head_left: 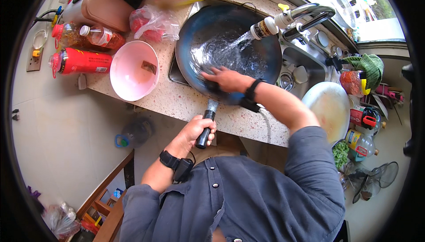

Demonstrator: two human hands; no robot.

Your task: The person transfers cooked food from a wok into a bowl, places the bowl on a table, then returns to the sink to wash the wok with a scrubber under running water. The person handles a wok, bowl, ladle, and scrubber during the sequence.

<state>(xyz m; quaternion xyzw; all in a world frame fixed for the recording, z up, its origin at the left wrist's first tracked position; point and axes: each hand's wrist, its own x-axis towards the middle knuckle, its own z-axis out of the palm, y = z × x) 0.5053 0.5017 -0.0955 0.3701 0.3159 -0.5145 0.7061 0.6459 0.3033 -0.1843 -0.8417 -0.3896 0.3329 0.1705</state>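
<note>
A large dark wok (196, 42) rests over the sink, its handle (202, 139) pointing towards me. My left hand (201, 130) is closed around that black handle. Inside the wok's near side is my right hand (227, 78), fingers spread, over a blurred dark thing, perhaps a scouring pad; whether it grips this is not clear. Water runs from a chrome faucet (313, 11) through a filter nozzle (264, 28) into the wok, where it swirls. Left of the wok, a pink plastic bowl (132, 82) with a brown patch inside stands at the counter's edge.
Bottles, among them a red one (86, 61), and a plastic bag with red contents (154, 24) lie on the left. At right are the steel sink basin (310, 59), a large pale round lid or tray (327, 109), a green cloth (370, 69) and oil bottles (360, 142).
</note>
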